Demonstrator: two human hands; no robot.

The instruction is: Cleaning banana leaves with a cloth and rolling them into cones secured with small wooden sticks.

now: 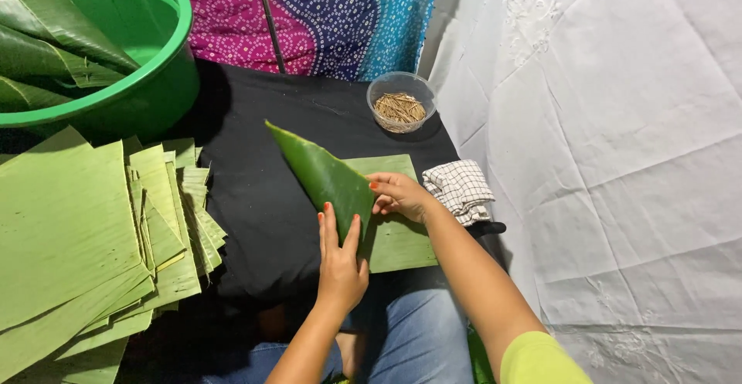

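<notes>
2 hands (pixel 363 222) grasping leaf cone (pixel 325 175); green tub (pixel 154 83) w/ leaves, clear bowl (pixel 401 102) w/ sticks.

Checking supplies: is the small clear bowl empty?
Not empty: the clear bowl holds a shallow layer of thin brown sticks.

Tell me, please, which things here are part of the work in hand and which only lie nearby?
In the work:
- folded leaf cone, held by left hand and right hand
- flat leaf piece under it

Lying nearby:
- stack of cut leaves
- green basin with leaves
- bowl of small sticks
- checked cloth
</notes>
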